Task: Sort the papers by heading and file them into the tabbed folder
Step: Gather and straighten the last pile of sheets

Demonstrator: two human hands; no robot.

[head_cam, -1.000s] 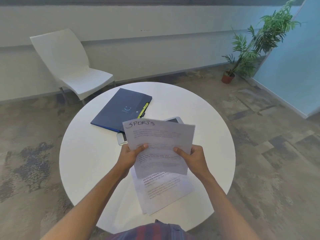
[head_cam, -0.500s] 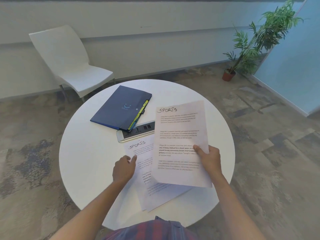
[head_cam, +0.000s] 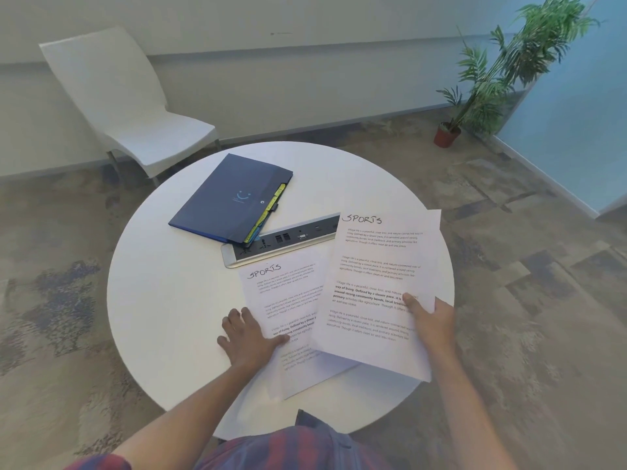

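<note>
A sheet headed SPORTS [head_cam: 376,286] is held over the right side of the round white table [head_cam: 163,300] by my right hand [head_cam: 431,320], which pinches its right edge, thumb on top. A small stack of papers [head_cam: 288,300], its top sheet also headed SPORTS, lies flat in front of me. My left hand [head_cam: 247,337] rests on the stack's left edge with fingers spread. The dark blue tabbed folder [head_cam: 230,198] lies closed at the back of the table, coloured tabs showing along its right edge.
A silver power socket strip [head_cam: 281,242] is set into the table between folder and papers. A white chair [head_cam: 125,110] stands behind the table at the left. A potted plant [head_cam: 448,134] is on the floor at the far right.
The held sheet, first gripped by both hands, went to the right in my right hand and lower. My left hand let go and now rests on the stack.
</note>
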